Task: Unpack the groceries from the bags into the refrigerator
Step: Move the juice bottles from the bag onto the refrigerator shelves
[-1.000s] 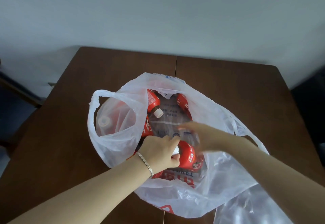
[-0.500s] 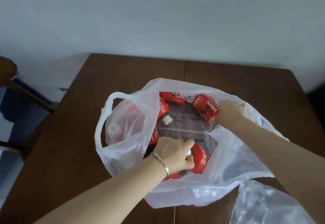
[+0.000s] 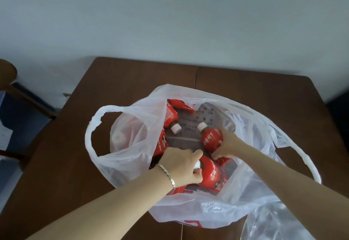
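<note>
Reaching into the white plastic bag (image 3: 132,164), we have both hands on red juice bottles. Our right hand (image 3: 225,145) is closed around the body of one red bottle (image 3: 210,139), the fingers wrapped on its right side; its white cap points up and away from us, toward the far side of the bag. Our left hand (image 3: 181,166) has its grip shut on the white cap end of a second red bottle (image 3: 212,173), which lies on its side at the near part of the bag. On this wrist we wear a thin silver bracelet (image 3: 168,175).

More red bottles lie inside the bag: one with a white cap (image 3: 171,116) at the left of the opening, and another one (image 3: 180,104) at the far edge. A further bottle shows only dimly through the plastic on the left side, under the bag handle (image 3: 90,132).

The bag stands open on the brown bench (image 3: 245,88), with its mouth spread wide. A clear plastic bag (image 3: 283,224) lies just beside it at the near right corner. Behind the bench is a plain pale wall (image 3: 170,13).
</note>
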{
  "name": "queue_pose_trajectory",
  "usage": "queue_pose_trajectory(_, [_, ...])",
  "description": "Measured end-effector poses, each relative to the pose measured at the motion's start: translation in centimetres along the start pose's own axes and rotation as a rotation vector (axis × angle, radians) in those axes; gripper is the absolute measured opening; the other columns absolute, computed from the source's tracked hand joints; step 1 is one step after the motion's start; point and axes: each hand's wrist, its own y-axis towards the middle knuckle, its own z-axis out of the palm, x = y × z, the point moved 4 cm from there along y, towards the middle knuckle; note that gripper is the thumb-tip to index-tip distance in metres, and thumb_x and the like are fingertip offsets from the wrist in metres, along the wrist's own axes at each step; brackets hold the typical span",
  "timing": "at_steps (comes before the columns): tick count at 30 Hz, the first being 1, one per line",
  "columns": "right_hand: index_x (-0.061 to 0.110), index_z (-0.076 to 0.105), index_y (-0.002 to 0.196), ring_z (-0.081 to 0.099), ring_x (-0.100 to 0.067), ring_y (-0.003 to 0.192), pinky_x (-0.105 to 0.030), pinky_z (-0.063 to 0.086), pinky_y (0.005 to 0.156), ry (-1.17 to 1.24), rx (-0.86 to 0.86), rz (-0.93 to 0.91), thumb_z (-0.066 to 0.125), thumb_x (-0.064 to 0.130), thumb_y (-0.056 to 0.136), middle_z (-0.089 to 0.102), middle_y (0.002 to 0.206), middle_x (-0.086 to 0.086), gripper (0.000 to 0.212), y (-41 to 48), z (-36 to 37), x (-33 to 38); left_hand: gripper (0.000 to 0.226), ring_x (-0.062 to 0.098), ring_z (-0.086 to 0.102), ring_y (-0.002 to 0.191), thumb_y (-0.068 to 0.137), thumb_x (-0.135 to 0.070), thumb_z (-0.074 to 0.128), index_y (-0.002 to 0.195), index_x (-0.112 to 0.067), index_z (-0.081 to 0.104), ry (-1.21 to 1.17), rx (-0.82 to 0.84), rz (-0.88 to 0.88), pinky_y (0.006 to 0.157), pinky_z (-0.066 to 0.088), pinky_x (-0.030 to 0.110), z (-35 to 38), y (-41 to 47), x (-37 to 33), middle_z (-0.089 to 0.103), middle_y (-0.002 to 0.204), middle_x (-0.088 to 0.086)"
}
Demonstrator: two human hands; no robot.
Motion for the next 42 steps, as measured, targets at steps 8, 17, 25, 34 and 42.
queue_pose_trajectory(8, [0.022, 0.03, 0.14, 0.049, -0.024, 0.119, -0.033, 0.048, 0.094, -0.044, -0.11, -0.024, 0.067, 0.052, 0.077, 0.041, 0.139, -0.006, 0.079, -2.1, 1.0, -0.1, 0.049, 0.027, 0.063, 0.09, 0.092, -0.042, 0.04, 0.133, -0.015, 0.039, 0.031, 0.015, 0.075, 0.067, 0.041, 0.027, 0.3, -0.7, -1.6, 0.065, 0.104, 0.007])
queue_pose_trajectory(17, [0.016, 0.056, 0.117, 0.05, -0.022, 0.115, -0.032, 0.04, 0.099, -0.439, -0.372, -0.233, 0.053, 0.029, 0.092, 0.056, 0.123, -0.005, 0.028, -3.7, 1.5, 3.7, 0.051, 0.028, 0.064, 0.096, 0.093, -0.048, 0.039, 0.13, -0.014, 0.041, 0.062, 0.082, 0.039, 0.078, 0.048, 0.031, 0.1, -1.2, -2.1, 0.064, 0.111, 0.008])
queue_pose_trajectory(25, [0.014, 0.065, 0.105, 0.058, -0.019, 0.093, -0.02, 0.039, 0.071, -0.106, -0.511, -0.363, 0.065, 0.036, 0.085, 0.057, 0.109, 0.001, 0.031, -13.1, -1.9, -1.8, 0.054, 0.028, 0.063, 0.099, 0.092, -0.053, 0.036, 0.13, -0.014, 0.04, 0.165, 0.128, -0.036, 0.073, 0.045, 0.029, -0.3, -1.2, -2.8, 0.064, 0.114, 0.005])
queue_pose_trajectory(34, [0.021, 0.069, 0.098, 0.06, -0.011, 0.084, -0.018, 0.051, 0.073, -0.002, -0.688, -0.386, 0.07, 0.042, 0.078, 0.06, 0.099, 0.009, 0.029, -23.9, -6.1, -3.1, 0.041, 0.022, 0.064, 0.093, 0.091, -0.049, 0.039, 0.115, -0.017, 0.049, 0.156, 0.079, -0.14, 0.067, 0.041, 0.027, -4.1, -0.9, -4.3, 0.066, 0.102, 0.0])
queue_pose_trajectory(42, [0.025, 0.065, 0.098, 0.059, -0.013, 0.085, -0.026, 0.052, 0.074, 0.019, -0.876, -0.174, 0.063, 0.042, 0.083, 0.054, 0.097, 0.009, 0.023, -32.1, -7.4, -2.1, 0.042, 0.021, 0.063, 0.098, 0.083, -0.056, 0.047, 0.109, -0.023, 0.048, 0.251, -0.2, 0.1, 0.066, 0.036, 0.027, -15.8, -2.9, -9.4, 0.066, 0.105, -0.002])
